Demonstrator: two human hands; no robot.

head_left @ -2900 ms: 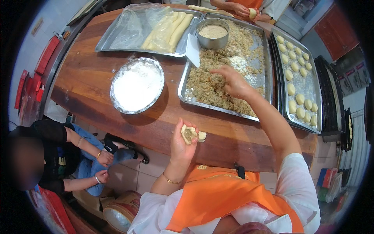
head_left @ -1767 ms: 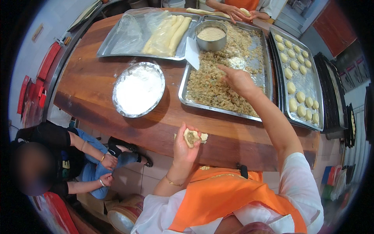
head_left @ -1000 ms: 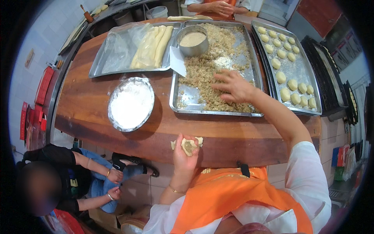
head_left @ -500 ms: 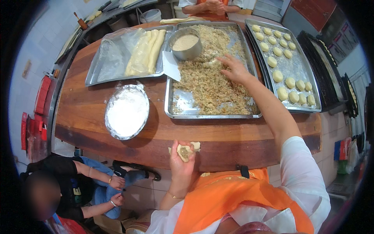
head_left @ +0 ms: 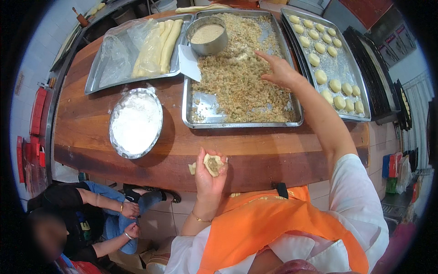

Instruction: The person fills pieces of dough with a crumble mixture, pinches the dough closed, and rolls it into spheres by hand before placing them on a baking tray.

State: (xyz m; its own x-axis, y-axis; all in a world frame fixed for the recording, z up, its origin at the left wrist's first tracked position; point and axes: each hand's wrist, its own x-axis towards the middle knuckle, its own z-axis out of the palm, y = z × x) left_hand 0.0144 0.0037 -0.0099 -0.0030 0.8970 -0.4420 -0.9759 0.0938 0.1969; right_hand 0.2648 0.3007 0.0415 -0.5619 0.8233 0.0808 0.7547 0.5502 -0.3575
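My left hand (head_left: 207,179) is closed round a cupped piece of pale dough (head_left: 212,163) holding greenish-brown filling, above the table's near edge. A scrap of dough (head_left: 192,169) lies just beside it on the wood. My right hand (head_left: 278,71) reaches over the large metal tray (head_left: 186,118) of crumbly filling (head_left: 235,96), its fingers apart over a whitish patch in the mixture. A steel container of pale powder (head_left: 206,33) sits at that tray's back left, beside a white scraper (head_left: 189,63). A foil-edged bowl of white flour (head_left: 136,122) stands on the left of the wooden table.
A tray (head_left: 94,87) holds long dough rolls (head_left: 169,48) under plastic at back left. Stacked trays (head_left: 364,115) carry rows of dough balls at right, near dark racks (head_left: 367,73). A seated person (head_left: 98,214) is at lower left, beside the table (head_left: 73,137).
My right hand has shifted toward the back of the filling tray, and the filling is spread differently. The view has shifted, cutting off the co-worker across the table. My left hand still holds the dough.
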